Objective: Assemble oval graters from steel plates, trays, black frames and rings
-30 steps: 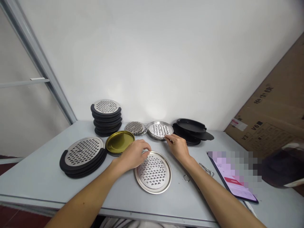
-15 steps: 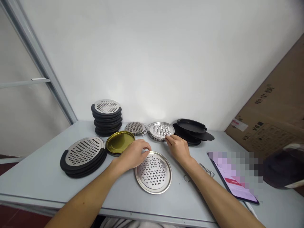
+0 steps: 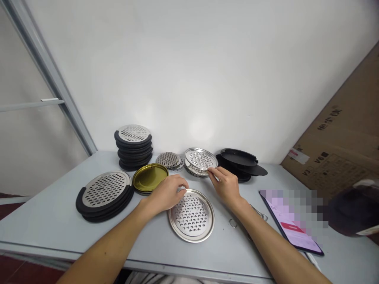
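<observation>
My right hand pinches the near edge of a round metal grater disc. That disc is tilted, its near edge raised off similar discs stacked beneath. In front of me a second grater disc, with a raised rim and rows of toothed holes, lies flat on the table. My left hand is curled at this disc's upper left rim, thumb and forefinger closed about the edge. Just left of that hand sit gold-coloured round lids in a low stack.
Black-rimmed grater discs stand in a tall stack and a low stack at left. Small perforated discs lie by the wall. Black round parts, a metal ring, a tablet-like screen and a cardboard box are at right.
My right hand has lifted the top grater disc's edge from its stack, so it now tilts above the others. My left hand and the disc before me have stayed put.
</observation>
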`<move>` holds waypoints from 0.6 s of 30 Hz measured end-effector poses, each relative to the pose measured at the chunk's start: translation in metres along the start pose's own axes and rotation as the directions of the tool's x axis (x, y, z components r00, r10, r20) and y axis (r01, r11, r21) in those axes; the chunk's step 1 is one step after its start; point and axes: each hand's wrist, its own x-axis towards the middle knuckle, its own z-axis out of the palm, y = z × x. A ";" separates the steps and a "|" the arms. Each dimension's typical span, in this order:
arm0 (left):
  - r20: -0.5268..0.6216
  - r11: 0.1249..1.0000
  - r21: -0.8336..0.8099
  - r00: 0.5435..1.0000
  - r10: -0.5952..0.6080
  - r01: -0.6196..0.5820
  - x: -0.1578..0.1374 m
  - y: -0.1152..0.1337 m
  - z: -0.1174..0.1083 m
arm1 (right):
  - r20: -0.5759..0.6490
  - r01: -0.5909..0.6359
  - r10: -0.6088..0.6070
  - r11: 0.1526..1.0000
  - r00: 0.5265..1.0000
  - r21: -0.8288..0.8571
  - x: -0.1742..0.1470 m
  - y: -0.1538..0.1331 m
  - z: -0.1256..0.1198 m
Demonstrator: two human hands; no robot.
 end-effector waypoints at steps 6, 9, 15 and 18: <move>-0.067 0.999 -0.040 0.998 -0.010 0.007 0.001 -0.003 -0.001 | -0.140 0.104 -0.081 0.981 0.987 0.161 -0.002 -0.016 -0.028; -0.180 0.989 -0.129 0.979 -0.101 0.078 0.003 -0.004 -0.002 | -0.197 0.076 -0.020 0.955 0.980 0.286 -0.004 -0.029 -0.048; -0.262 0.917 -0.387 0.943 -0.204 0.091 0.005 0.000 -0.014 | -0.071 -0.184 0.292 0.752 0.954 0.633 -0.002 -0.041 -0.072; -0.237 0.896 -0.441 0.956 -0.171 0.051 0.004 0.005 -0.021 | 0.177 -0.416 0.436 0.546 0.882 0.727 0.002 -0.036 -0.073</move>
